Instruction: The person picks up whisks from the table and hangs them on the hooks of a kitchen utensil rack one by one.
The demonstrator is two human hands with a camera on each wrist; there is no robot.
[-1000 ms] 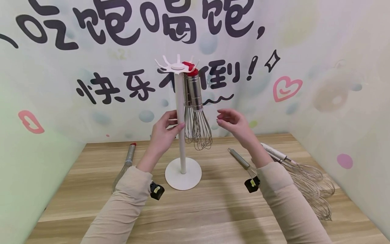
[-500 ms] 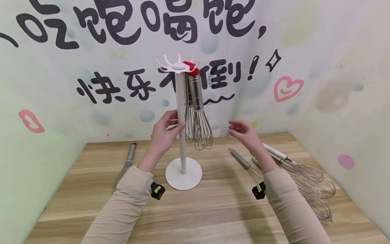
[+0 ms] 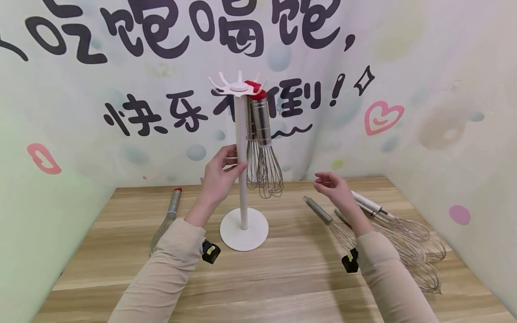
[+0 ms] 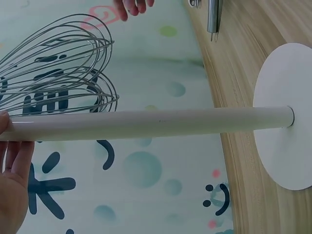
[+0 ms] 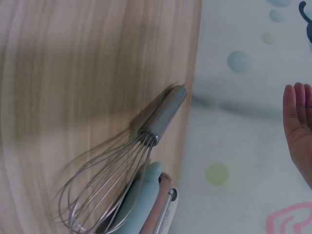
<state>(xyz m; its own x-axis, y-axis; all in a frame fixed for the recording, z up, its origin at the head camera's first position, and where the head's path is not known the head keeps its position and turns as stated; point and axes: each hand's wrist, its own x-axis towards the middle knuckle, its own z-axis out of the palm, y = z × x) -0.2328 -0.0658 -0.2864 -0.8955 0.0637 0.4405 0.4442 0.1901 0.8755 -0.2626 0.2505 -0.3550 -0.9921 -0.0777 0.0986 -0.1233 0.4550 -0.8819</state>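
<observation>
My left hand (image 3: 216, 179) grips the white pole of an upright stand (image 3: 243, 197) about halfway up, thumb in front and fingers behind. Two whisks (image 3: 262, 123) with red-tipped metal handles hang from the right side of the stand's spoked top, wires downward. My right hand (image 3: 334, 188) holds nothing. Its fingers are loosely bent, above the table's back right part. Nearest below it lies a whisk with a grey metal handle (image 5: 165, 113), handle toward the back edge. The left wrist view shows the pole running to the round white base (image 4: 287, 161).
A red-tipped whisk (image 3: 173, 207) lies on the wooden table (image 3: 282, 273) left of the stand. Several whisks are heaped at the right, one with a white handle (image 3: 367, 201); a light blue handle (image 5: 139, 200) shows beside them. A printed wall stands close behind.
My right hand has moved away from the hanging whisks, to the right and down toward the whisks on the table. My left hand keeps its grip on the pole.
</observation>
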